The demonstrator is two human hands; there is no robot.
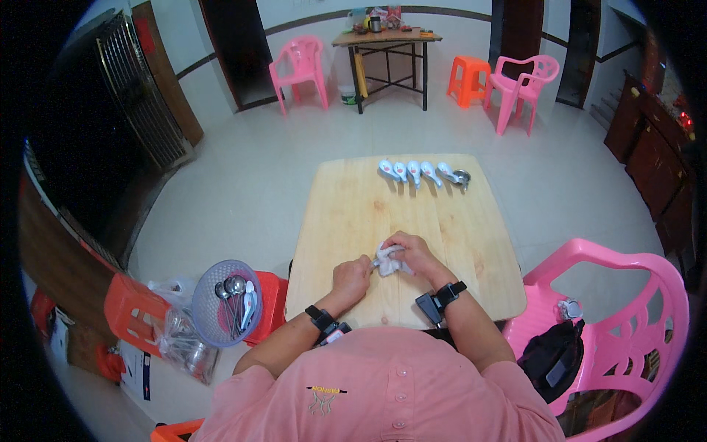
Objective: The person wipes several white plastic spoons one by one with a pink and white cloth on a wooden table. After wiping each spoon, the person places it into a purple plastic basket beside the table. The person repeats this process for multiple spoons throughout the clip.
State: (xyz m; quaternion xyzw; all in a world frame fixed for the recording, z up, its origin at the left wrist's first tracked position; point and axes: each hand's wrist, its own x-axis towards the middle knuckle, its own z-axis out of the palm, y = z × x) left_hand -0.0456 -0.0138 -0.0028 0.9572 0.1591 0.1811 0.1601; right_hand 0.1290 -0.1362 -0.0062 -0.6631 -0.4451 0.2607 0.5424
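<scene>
My left hand (352, 279) is closed on the handle of a small utensil (375, 264), which points toward my other hand. With my right hand (413, 255) I grip a white cloth (389, 264) wrapped about the utensil's far end, so its head is hidden. Both hands are over the near half of a light wooden table (342, 210). Along the far edge lie several white soup spoons (413, 172) with red marks, side by side in a row. A round metal spoon (462, 178) rests at the row's right end, touching the last soup spoon.
Left of the table, a grey plastic basket (205, 309) holds metal ladles (236, 285) and white spoons (249, 304) on a red stool (272, 301). Plastic bags (190, 348) lie beside it. On the right, a pink chair (607, 337) carries a black bag (552, 359).
</scene>
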